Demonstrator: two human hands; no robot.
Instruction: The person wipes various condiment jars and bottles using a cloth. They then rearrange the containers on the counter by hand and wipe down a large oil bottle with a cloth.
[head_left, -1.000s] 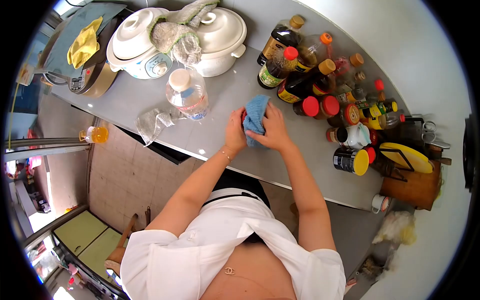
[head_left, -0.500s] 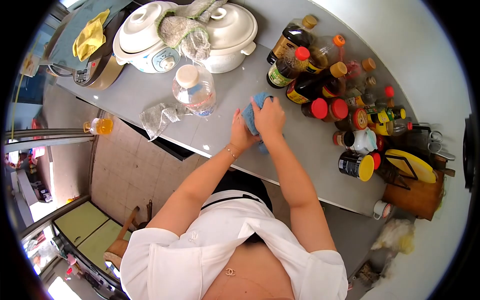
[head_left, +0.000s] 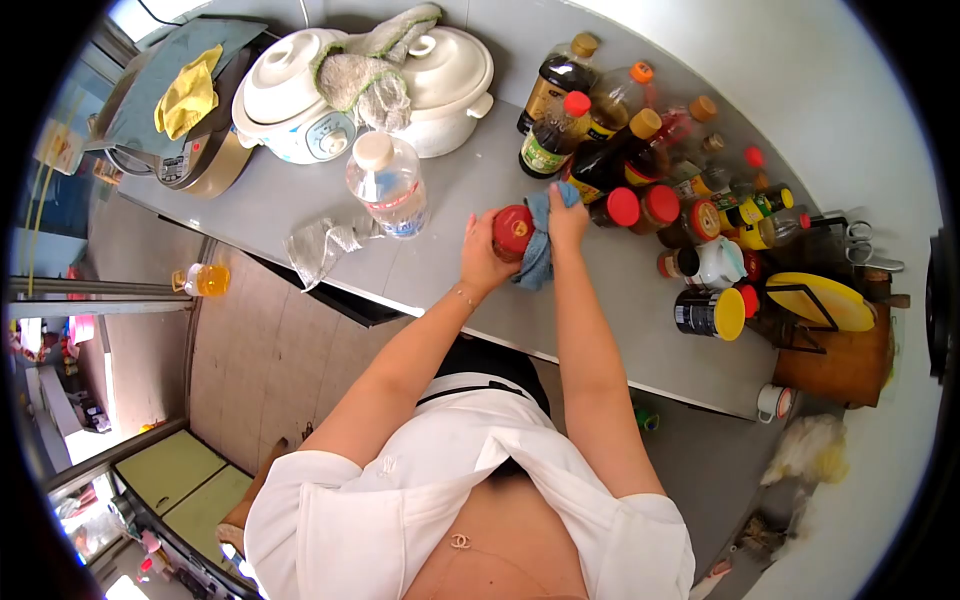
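A jar with a red lid (head_left: pixel 512 230) is held over the grey counter (head_left: pixel 450 270), its lid facing up toward me. My left hand (head_left: pixel 484 258) wraps around the jar's left side. On the other side, my right hand (head_left: pixel 568 222) grips a blue cloth (head_left: pixel 538 255), which lies against the jar's right side and hangs down below it. Most of the jar's body is hidden by the lid, the cloth and my fingers. Just left of my hands stands a large clear plastic bottle (head_left: pixel 392 190) with a pale cap.
Several sauce bottles (head_left: pixel 560 85) and red-lidded jars (head_left: pixel 660 205) crowd the right side along the wall. A black canister with a yellow lid (head_left: pixel 710 314) stands nearer me. White lidded pots (head_left: pixel 445 95) and a rice cooker (head_left: pixel 205 165) are at back left. Crumpled plastic (head_left: pixel 320 248) lies near the counter edge.
The red lid, hidden beneath the cloth before, now shows between my hands. My right hand has shifted right with the cloth, off the top of the jar.
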